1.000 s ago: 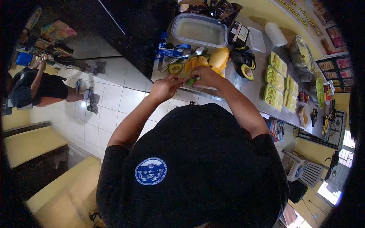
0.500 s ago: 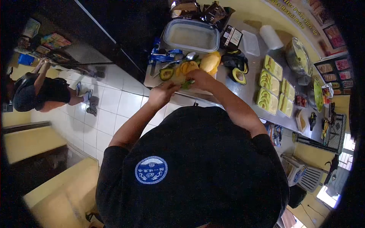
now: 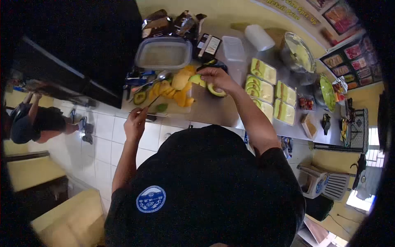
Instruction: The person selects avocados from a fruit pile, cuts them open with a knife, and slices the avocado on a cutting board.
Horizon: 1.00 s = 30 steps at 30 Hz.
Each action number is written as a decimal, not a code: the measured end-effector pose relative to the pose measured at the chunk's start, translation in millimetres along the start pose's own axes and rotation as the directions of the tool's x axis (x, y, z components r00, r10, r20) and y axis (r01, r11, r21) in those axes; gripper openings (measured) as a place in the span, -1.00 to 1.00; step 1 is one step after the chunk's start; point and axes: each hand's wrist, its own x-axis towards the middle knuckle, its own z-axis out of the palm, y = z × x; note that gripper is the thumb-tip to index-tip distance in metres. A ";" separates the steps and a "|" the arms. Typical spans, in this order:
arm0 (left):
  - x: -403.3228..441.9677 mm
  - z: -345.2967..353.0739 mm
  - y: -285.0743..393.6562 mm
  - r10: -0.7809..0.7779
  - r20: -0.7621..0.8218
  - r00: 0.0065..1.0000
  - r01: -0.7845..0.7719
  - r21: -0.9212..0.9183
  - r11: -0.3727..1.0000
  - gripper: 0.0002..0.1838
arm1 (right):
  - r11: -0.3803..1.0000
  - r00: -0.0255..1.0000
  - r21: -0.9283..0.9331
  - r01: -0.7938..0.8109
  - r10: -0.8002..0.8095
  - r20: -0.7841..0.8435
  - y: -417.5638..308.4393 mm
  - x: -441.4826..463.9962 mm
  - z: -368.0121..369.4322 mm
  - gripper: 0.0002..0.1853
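Note:
My left hand [image 3: 135, 120] is closed on the handle of a thin utensil [image 3: 154, 100], whose far end points at the yellow fruit slices [image 3: 163, 89] on the cutting board [image 3: 179, 109]. My right hand [image 3: 217, 78] pinches a green avocado piece [image 3: 197, 80], right of the peeled yellow fruit [image 3: 183, 77]. Just below that hand lies an avocado half [image 3: 217, 91]. Another avocado half [image 3: 140, 97] rests at the board's left end, and a green scrap [image 3: 161, 107] lies near its front edge.
A clear tub [image 3: 163, 53] stands behind the board, with a spoon [image 3: 163, 75] before it. Filled trays [image 3: 259, 88] and metal bowls [image 3: 298, 53] occupy the counter's right side. Another person [image 3: 37, 123] stands at the far left.
The view has shifted. My hands, close together before, are now apart: the left holds the thin utensil, while the right has moved rightward with an avocado piece.

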 end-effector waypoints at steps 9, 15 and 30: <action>-13.2 10.7 68.1 -0.131 0.020 0.991 0.131 -0.012 0.991 -0.67 | 0.827 0.938 -0.554 -0.099 -0.108 -0.329 60.8 -52.6 -216.0 -0.74; -26.9 10.4 90.6 -0.205 0.056 0.977 0.206 -0.010 0.978 -0.67 | 0.803 0.927 -0.563 -0.196 -0.035 -0.372 87.7 -57.3 -275.6 -0.74; -33.1 -15.7 61.5 -0.231 -0.012 0.973 0.231 0.048 0.972 -0.67 | 0.672 0.662 -0.736 -0.074 -0.519 -0.541 53.7 -24.4 -183.1 -0.72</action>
